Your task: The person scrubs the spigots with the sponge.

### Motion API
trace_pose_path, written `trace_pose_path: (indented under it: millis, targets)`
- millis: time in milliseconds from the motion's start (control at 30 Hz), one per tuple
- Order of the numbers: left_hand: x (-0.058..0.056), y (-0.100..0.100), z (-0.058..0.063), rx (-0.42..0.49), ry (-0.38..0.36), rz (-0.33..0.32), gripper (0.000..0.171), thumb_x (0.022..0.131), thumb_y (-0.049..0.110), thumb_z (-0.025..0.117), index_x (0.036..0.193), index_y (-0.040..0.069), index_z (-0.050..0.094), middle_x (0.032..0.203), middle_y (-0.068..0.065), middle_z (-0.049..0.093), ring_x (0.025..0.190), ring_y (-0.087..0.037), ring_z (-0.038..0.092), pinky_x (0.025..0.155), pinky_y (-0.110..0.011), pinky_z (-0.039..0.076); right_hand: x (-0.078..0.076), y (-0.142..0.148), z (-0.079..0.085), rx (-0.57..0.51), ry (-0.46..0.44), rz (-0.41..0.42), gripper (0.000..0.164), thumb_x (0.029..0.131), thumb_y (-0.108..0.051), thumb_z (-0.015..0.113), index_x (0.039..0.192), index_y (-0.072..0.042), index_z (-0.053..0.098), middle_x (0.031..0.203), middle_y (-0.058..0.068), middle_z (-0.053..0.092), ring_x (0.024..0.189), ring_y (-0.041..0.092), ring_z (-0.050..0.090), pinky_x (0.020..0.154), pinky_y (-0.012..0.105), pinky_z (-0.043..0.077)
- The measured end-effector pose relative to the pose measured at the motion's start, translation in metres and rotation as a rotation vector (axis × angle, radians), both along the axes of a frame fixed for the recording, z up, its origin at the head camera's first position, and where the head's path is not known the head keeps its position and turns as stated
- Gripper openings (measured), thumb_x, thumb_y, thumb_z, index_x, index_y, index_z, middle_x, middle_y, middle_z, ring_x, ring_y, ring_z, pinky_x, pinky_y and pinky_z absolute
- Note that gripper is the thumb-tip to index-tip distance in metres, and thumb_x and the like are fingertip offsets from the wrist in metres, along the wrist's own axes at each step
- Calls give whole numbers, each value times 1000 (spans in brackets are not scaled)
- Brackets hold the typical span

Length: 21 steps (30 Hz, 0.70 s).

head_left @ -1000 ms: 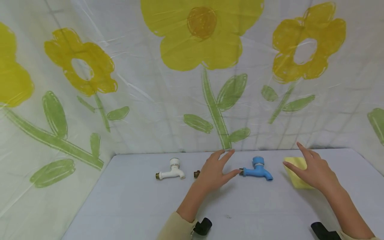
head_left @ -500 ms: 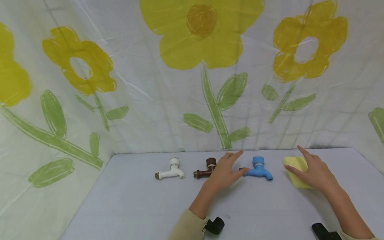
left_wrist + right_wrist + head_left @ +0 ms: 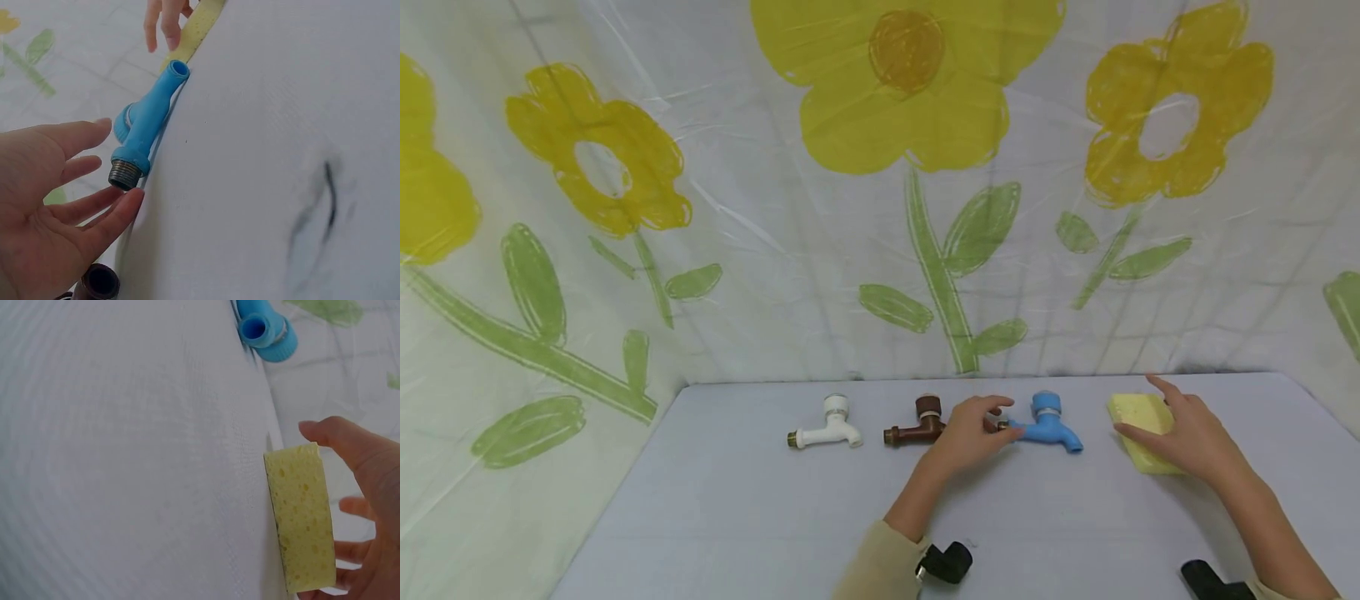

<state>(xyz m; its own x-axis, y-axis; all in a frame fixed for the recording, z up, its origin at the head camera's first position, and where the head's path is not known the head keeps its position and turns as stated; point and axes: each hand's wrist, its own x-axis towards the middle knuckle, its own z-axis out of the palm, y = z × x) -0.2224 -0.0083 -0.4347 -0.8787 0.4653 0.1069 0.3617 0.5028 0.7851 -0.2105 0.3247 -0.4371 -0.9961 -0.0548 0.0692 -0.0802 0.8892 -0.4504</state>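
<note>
Background: white tap (image 3: 824,435), brown tap (image 3: 916,434), white table (image 3: 737,500), flower backdrop (image 3: 767,283).
Both taps on far part of table, white one left of brown, well apart, threaded ends pointing left; brown's right end hidden in head view. Backdrop is creased white sheeting beyond the far edge, also down the left side. Print: big yellow flower (image 3: 850,125) mid, smaller white-centred ones left and right, another cut off far left; green stems, leaves.
</note>
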Motion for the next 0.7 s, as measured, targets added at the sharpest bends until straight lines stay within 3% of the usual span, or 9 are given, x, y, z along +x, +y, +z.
trace_pose_path:
  millis: [167,267,433,567,700]
  targets:
    - [-2,3,-3,-45,27,-5,39,98,17,77,134,3,70,116,-15,71,96,-17,68,83,-20,54,1,0,0,-1,-6,6,98,92,-48,77,150,17,33,131,55,44,116,65,50,89,73,48]
    - [-3,5,-4,-85,60,-10,34,97,14,77,129,2,73,109,-12,72,92,-14,64,82,-19,51,1,0,1,2,-20,-2,93,92,-49,77,147,16,38,128,53,46,108,59,54,80,59,52]
    - [-3,8,-7,-100,68,-7,27,97,13,77,122,3,76,99,-7,70,87,-8,58,80,-17,48,2,2,3,12,-44,-12,89,93,-52,75,144,14,43,126,51,47,104,53,55,71,42,44]
    - [-3,8,-7,-50,15,-2,25,98,14,76,121,4,76,100,-6,68,86,-6,59,79,-17,49,1,2,3,18,-42,-8,87,93,-50,75,143,14,44,124,51,48,105,55,56,71,43,45]
    - [-3,7,-8,68,-87,18,26,98,13,76,122,3,75,100,-5,68,81,-3,65,76,-17,52,0,1,3,25,-50,-2,86,93,-49,76,142,15,45,124,51,49,105,56,56,72,47,48]
